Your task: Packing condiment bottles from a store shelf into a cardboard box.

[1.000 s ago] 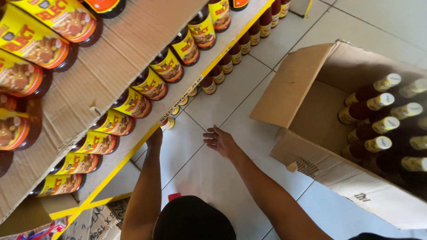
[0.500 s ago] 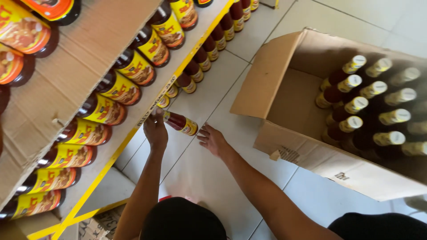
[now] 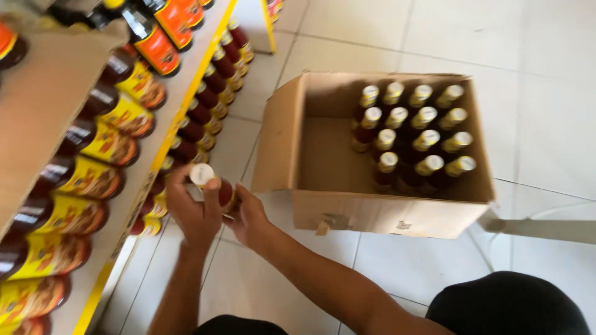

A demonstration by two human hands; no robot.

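Note:
Both my hands hold one dark sauce bottle [image 3: 214, 185] with a pale cap, just in front of the lower shelf. My left hand [image 3: 194, 209] wraps around its neck and upper body from the left. My right hand [image 3: 250, 216] grips the bottle's lower part from the right. The bottle's label is mostly hidden by my fingers. To the right stands an open cardboard box [image 3: 323, 167] on the floor, with several dark bottles with yellow caps [image 3: 413, 133] filling its right half.
Shelves [image 3: 143, 192] with yellow edging run along the left, lined with dark bottles bearing yellow and red labels [image 3: 93, 177]. A lower row of small bottles [image 3: 211, 108] sits near the floor. White floor tiles [image 3: 528, 74] surround the box. My dark-clad knee [image 3: 509, 304] is at bottom right.
The view has swung so the box sits centre. The bottle, held out near the shelf edge before, is now drawn in between both hands; my right hand has closed onto it.

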